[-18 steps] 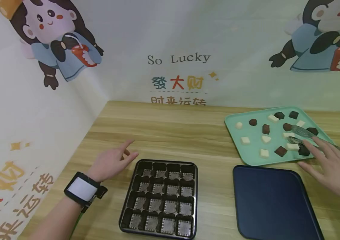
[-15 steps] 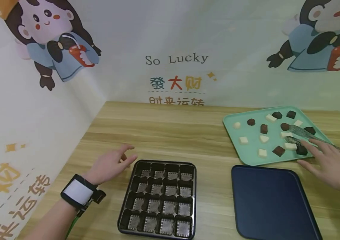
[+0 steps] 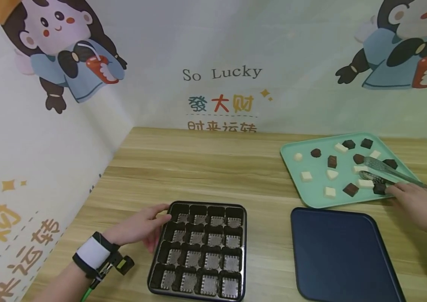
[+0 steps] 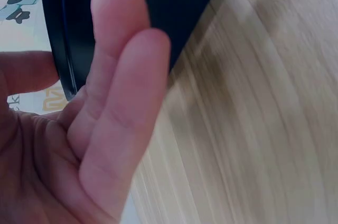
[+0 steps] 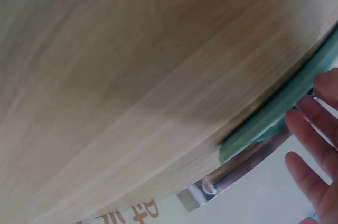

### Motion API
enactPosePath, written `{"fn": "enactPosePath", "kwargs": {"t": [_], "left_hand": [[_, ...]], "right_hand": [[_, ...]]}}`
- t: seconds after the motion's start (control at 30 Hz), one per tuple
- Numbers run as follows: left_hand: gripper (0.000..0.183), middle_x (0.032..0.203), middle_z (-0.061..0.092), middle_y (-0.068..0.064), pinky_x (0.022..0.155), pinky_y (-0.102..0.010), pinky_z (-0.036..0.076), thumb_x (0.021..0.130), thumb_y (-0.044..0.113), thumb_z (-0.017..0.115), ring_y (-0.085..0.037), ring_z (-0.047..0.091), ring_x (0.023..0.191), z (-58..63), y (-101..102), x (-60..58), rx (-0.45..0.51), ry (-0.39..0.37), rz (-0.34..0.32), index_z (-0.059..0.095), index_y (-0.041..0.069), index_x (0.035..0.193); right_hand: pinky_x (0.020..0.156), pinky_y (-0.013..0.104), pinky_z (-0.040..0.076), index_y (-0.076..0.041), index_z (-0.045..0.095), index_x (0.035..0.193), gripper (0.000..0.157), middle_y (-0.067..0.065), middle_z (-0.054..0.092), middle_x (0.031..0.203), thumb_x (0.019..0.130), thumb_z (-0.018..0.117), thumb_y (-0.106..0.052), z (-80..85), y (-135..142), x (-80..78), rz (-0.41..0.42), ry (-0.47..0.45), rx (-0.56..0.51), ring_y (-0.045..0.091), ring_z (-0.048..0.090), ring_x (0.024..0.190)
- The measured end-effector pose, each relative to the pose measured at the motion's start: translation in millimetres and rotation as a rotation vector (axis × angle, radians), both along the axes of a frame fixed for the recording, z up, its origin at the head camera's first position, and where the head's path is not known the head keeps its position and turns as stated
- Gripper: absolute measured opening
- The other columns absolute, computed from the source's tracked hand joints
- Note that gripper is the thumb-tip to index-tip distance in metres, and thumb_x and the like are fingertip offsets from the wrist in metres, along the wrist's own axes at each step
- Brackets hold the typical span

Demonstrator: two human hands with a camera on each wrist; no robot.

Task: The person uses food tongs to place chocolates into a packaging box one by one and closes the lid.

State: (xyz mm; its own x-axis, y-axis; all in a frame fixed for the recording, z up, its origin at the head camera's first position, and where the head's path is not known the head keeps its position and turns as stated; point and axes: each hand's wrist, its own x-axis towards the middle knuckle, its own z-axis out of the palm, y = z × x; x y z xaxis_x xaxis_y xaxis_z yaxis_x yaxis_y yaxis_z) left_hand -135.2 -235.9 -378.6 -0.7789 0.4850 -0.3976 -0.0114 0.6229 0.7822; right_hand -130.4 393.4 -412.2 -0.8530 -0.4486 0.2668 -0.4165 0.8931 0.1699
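- Black box: on worktop, L of navy tray; near sq, so no clear long axis; rows ran approx // w/ navy tray's far edge
- L grip pinched box rim on side away from navy tray, thumb at rim, other fingers vs outer wall
- Box prob light, thin plastic, might flex if squeezed; best hold = rim, opp sides
- Tongs: beyond navy tray, lying over mint tray; tips pointed L among chocs, long axis slanting, handle end R of navy tray
- Tongs prob light, springy, poss slippery metal; take both arms mid-length; chocs prob fragile
- R grip at tongs' near arm, fingers bent; couldn't tell if pinching or just touching
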Motion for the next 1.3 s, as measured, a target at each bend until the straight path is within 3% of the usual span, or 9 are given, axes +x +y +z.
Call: {"fn": "enactPosePath", "kwargs": {"t": [0.17, 0.43, 0.6, 0.83, 1.07, 1.3], "left_hand": [[0.065, 0.058, 0.055, -0.014, 0.049, -0.043, 0.050, 0.097, 0.041, 0.037, -0.031, 0.056, 0.047, -2.3, 0.6, 0.8, 0.008, 0.003, 0.018, 0.013, -0.001, 0.141], [0.066, 0.059, 0.056, -0.015, 0.049, -0.045, 0.050, 0.096, 0.042, 0.039, -0.033, 0.057, 0.049, -1.8, 9.5, 1.1, 0.053, -0.037, 0.029, 0.013, 0.002, 0.143], [0.063, 0.058, 0.056, -0.015, 0.048, -0.045, 0.050, 0.097, 0.039, 0.039, -0.033, 0.057, 0.049, -0.8, 24.6, 0.1, 0.079, -0.036, 0.011, 0.014, 0.003, 0.142], [0.054, 0.059, 0.057, -0.015, 0.049, -0.046, 0.050, 0.098, 0.034, 0.038, -0.033, 0.057, 0.050, -4.7, 49.0, -4.9, 0.131, -0.031, -0.026, 0.019, 0.009, 0.142], [0.053, 0.059, 0.057, -0.015, 0.048, -0.044, 0.050, 0.097, 0.033, 0.040, -0.032, 0.057, 0.048, -7.8, 73.4, -5.9, 0.141, -0.005, -0.041, 0.021, 0.010, 0.141], [0.051, 0.059, 0.056, -0.016, 0.046, -0.044, 0.050, 0.098, 0.030, 0.039, -0.031, 0.056, 0.046, -10.0, 90.5, -3.2, 0.162, -0.012, -0.032, 0.022, 0.011, 0.141]], "right_hand": [[0.044, 0.033, 0.041, -0.006, 0.054, 0.083, 0.026, 0.003, 0.048, 0.073, 0.065, 0.070, 0.001, -1.3, -0.1, -3.0, 0.010, -0.036, 0.011, 0.019, 0.049, 0.057], [0.052, 0.034, 0.043, -0.008, 0.054, 0.095, 0.024, 0.005, 0.050, 0.083, 0.077, 0.055, 0.009, 1.6, -15.2, -3.4, 0.023, -0.135, 0.071, 0.018, 0.050, 0.068], [0.050, 0.030, 0.038, -0.014, 0.050, 0.087, 0.024, -0.002, 0.046, 0.080, 0.078, 0.053, 0.008, 3.0, -30.5, -9.8, 0.105, -0.090, 0.042, 0.012, 0.043, 0.066], [0.051, 0.029, 0.041, -0.017, 0.054, 0.079, 0.023, -0.007, 0.049, 0.079, 0.072, 0.059, 0.004, 4.8, -52.7, -17.9, 0.247, 0.014, -0.007, 0.011, 0.047, 0.069], [0.050, 0.026, 0.038, -0.018, 0.054, 0.071, 0.020, -0.012, 0.041, 0.070, 0.071, 0.063, 0.000, 3.8, -76.5, -24.5, 0.349, 0.077, -0.057, 0.007, 0.041, 0.065], [0.050, 0.025, 0.037, -0.017, 0.053, 0.067, 0.020, -0.010, 0.041, 0.067, 0.074, 0.061, -0.001, 5.4, -102.5, -30.2, 0.393, 0.090, -0.055, 0.008, 0.040, 0.063]]}}
